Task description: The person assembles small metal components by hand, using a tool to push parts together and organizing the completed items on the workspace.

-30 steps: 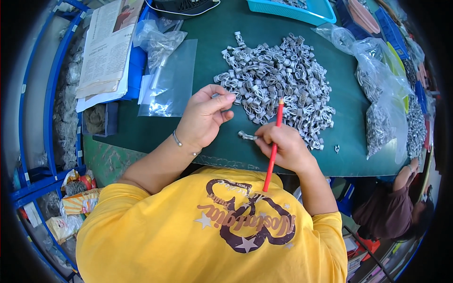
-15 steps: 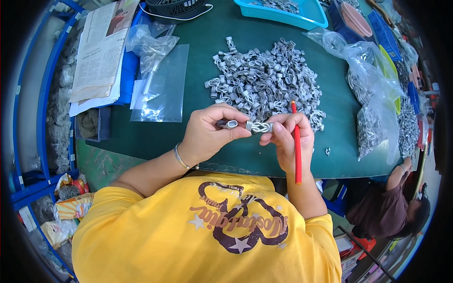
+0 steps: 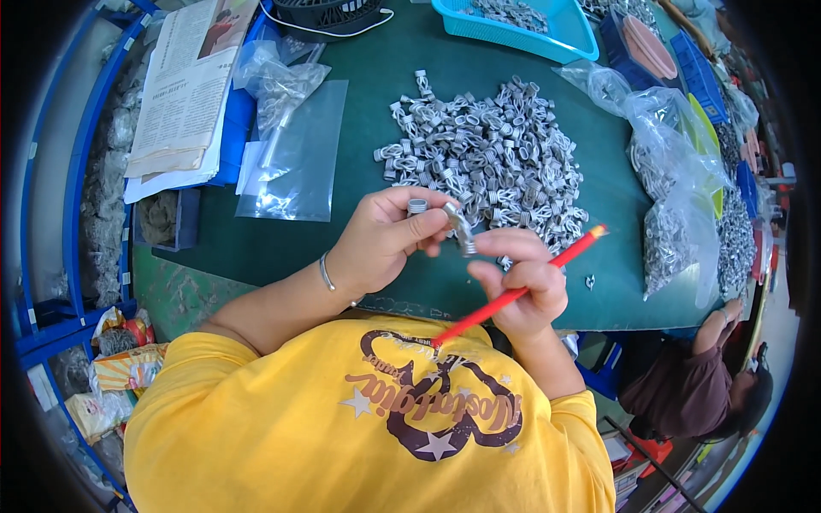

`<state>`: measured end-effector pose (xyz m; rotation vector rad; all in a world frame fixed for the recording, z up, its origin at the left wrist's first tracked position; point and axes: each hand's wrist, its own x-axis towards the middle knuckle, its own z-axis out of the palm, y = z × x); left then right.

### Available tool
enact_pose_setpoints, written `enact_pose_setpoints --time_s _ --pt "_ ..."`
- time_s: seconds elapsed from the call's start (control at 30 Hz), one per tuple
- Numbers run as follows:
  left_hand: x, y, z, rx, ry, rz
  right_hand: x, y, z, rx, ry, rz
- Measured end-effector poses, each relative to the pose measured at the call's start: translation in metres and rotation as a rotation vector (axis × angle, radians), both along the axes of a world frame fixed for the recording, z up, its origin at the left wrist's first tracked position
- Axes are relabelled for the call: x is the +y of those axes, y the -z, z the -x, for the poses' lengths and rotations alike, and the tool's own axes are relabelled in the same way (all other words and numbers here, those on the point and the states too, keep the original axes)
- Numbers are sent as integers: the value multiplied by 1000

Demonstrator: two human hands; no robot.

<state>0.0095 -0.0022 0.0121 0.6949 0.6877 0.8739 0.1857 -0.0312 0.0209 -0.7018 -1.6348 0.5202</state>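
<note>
My left hand [image 3: 385, 239] is closed on a small grey metal fitting [image 3: 462, 232], pinched between thumb and fingers and tilted, with one end pointing down to the right. A second ribbed metal piece [image 3: 416, 206] shows between the same hand's fingers. My right hand [image 3: 528, 286] has a red pencil [image 3: 479, 314] tucked through its curled fingers, lying aslant. Its index fingertip is beside the lower end of the fitting; I cannot tell whether they touch. Just beyond both hands lies a heap of similar grey metal fittings [image 3: 487, 145].
A loose fitting [image 3: 589, 281] lies right on the green table [image 3: 359, 128]. Around it are a turquoise basket [image 3: 522, 43], plastic bags of fittings [image 3: 671, 222], a clear bag [image 3: 295, 171], newspapers [image 3: 184, 103] and a dark fan [image 3: 325, 10]. Another person [image 3: 684, 385] sits at the right.
The fitting has turned from lying level between both hands to a steep tilt in my left hand. My right hand has shifted slightly down, and the pencil has swung from upright to aslant.
</note>
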Motion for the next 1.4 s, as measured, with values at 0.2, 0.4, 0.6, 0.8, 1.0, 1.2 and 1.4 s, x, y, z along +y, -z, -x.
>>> enact_pose_setpoints --time_s 0.2,0.4,0.6,0.8,1.0,1.2,1.4 --pt "8 3 14 -337 -111 401 18 18 -9 -288 251 138" --pt "10 10 19 -212 -99 189 39 28 -8 -562 240 63" --pt "6 9 4 300 -230 -175 22 19 0 140 108 589" --pt "7 1 7 429 -94 -459 14 2 -3 473 -122 848" --pt "7 -3 6 511 -149 -641 13 14 -2 604 -142 857" --pt "7 -1 3 494 -175 -783 16 15 -2 634 -158 788" --pt "8 5 1 540 -107 -629 17 18 -1 651 -150 864"
